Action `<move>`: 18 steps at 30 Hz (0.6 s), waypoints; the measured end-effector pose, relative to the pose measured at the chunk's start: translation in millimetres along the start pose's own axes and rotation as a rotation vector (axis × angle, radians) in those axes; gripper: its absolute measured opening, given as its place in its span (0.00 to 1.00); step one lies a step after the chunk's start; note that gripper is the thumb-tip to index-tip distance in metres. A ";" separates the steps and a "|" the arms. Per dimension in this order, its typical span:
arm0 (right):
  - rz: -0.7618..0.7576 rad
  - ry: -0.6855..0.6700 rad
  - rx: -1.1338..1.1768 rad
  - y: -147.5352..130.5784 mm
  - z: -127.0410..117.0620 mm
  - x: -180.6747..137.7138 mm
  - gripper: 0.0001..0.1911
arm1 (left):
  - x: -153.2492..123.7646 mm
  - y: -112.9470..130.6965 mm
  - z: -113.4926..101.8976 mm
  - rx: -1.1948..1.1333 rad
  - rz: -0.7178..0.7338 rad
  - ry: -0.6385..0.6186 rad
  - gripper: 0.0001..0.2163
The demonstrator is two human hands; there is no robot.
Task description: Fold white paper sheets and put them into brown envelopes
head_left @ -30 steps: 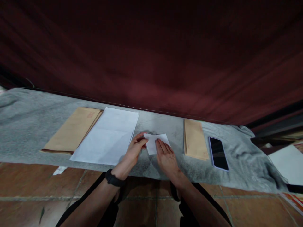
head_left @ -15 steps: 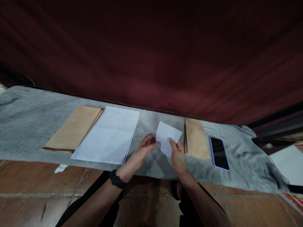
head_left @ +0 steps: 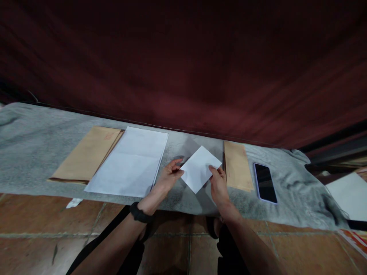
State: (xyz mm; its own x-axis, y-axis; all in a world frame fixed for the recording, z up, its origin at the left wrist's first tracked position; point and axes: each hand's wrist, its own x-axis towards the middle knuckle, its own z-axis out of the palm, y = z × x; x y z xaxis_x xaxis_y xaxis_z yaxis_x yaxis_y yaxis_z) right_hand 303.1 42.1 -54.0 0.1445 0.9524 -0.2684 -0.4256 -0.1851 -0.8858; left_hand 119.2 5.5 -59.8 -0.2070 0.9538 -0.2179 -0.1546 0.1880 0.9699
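Observation:
A small white sheet of paper (head_left: 200,172) is held above the grey cloth, turned with one corner toward me. My right hand (head_left: 219,185) pinches its right corner, thumb on top and fingers underneath. At the left corner is my left hand (head_left: 168,178), its thumb against the paper's edge and the index finger stretched out behind. Left of that hand lie large white sheets of paper (head_left: 129,162). Just beyond my right hand is a stack of small brown envelopes (head_left: 237,166).
Larger brown envelopes (head_left: 86,154) lie at the left, partly beside the white sheets. A phone (head_left: 265,183) in a purple case rests at the right on the grey cloth (head_left: 298,191). Behind hangs a dark red curtain (head_left: 183,76). Below is a tiled floor (head_left: 37,217).
The small paper has turned, flattened toward my view and shifted slightly left. My left hand, beside the paper before, now meets its left corner. The right hand keeps its grip.

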 end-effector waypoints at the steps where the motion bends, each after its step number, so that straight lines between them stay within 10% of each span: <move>1: -0.001 0.011 -0.018 -0.1 -2.3 2.0 0.18 | 3.0 -0.1 -2.7 0.028 0.024 0.018 0.25; 12: 0.132 -0.194 -0.496 5.2 -24.8 14.7 0.15 | 32.9 -10.0 -22.7 0.270 0.268 0.288 0.26; 18: -0.117 -0.321 -1.197 0.7 -31.0 12.4 0.06 | 40.0 -16.8 -18.7 0.401 0.320 0.319 0.26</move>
State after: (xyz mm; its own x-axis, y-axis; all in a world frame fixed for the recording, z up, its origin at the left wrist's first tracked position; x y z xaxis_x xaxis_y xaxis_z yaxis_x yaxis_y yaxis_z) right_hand 332.3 46.2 -69.7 -0.1695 0.9630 -0.2096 0.6807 -0.0394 -0.7315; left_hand 95.4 36.1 -86.9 -0.4720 0.8720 0.1294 0.3262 0.0364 0.9446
